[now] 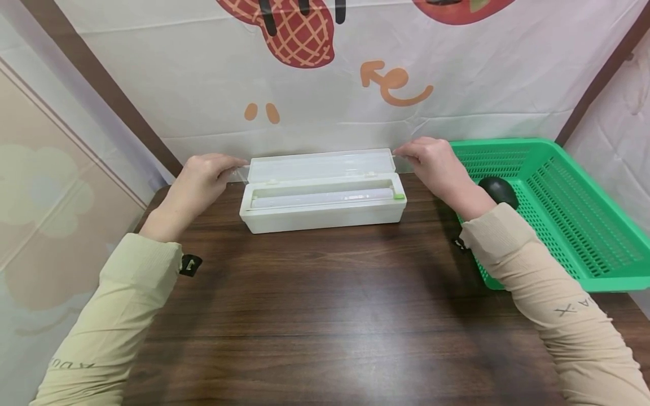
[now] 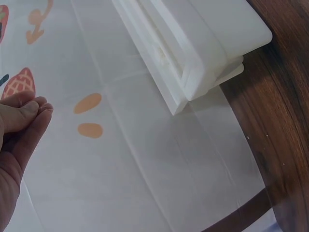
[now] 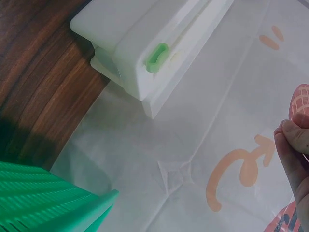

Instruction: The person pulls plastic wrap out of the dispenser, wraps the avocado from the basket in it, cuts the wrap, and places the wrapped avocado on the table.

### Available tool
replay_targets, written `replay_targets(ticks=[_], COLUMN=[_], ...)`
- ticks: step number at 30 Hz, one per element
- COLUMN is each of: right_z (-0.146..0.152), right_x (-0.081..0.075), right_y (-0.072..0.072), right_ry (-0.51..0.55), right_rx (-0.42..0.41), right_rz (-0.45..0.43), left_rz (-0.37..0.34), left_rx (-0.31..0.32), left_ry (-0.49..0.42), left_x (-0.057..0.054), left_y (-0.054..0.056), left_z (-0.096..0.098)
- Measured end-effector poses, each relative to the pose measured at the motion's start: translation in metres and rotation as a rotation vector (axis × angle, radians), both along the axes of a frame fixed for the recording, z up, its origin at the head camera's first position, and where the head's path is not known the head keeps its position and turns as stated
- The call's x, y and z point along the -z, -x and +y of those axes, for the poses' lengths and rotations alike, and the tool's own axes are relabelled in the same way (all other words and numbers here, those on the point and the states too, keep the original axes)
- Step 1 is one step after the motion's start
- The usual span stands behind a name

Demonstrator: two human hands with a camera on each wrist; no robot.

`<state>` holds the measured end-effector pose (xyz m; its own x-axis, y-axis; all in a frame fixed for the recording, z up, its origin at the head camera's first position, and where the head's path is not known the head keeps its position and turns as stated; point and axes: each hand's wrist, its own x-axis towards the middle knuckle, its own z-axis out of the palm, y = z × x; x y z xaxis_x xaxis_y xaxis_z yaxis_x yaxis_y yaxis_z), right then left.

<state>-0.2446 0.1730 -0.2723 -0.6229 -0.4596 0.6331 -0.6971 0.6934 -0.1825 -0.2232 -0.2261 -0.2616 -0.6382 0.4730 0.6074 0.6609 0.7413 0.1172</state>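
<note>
A white plastic wrap dispenser (image 1: 325, 217) stands at the back of the table, its lid (image 1: 322, 166) raised. A pale roll (image 1: 325, 198) lies inside, and a green slide cutter (image 1: 399, 197) sits at the right end of the front edge. My left hand (image 1: 199, 179) pinches clear plastic wrap (image 1: 240, 174) left of the lid. Beyond the lid's right end, my right hand (image 1: 437, 166) pinches the wrap's other side. Both wrist views show thumb and fingertips pressed together, on the left hand (image 2: 21, 125) and right hand (image 3: 295, 150); the thin film hardly shows there.
On the right stands a green perforated basket (image 1: 616, 282) with a black rounded object (image 1: 499, 192) in it, partly behind my right wrist. A white printed cloth (image 1: 457, 73) hangs directly behind the dispenser. Dark wooden table (image 1: 304, 316) stretches in front.
</note>
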Motion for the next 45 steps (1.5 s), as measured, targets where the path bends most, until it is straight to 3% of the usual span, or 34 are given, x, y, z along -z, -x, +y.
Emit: replay_targets(ticks=[29, 45], right_z=[0.001, 0.001], right_x=[-0.007, -0.014], right_y=[-0.004, -0.007], right_ry=[0.04, 0.025], right_rx=[-0.031, -0.02], right_rz=[0.048, 0.03], left_rz=[0.034, 0.061], left_rx=[0.009, 0.034], left_ry=[-0.006, -0.021], left_x=[-0.006, -0.009], left_y=[-0.003, -0.003], left_z=[-0.001, -0.003])
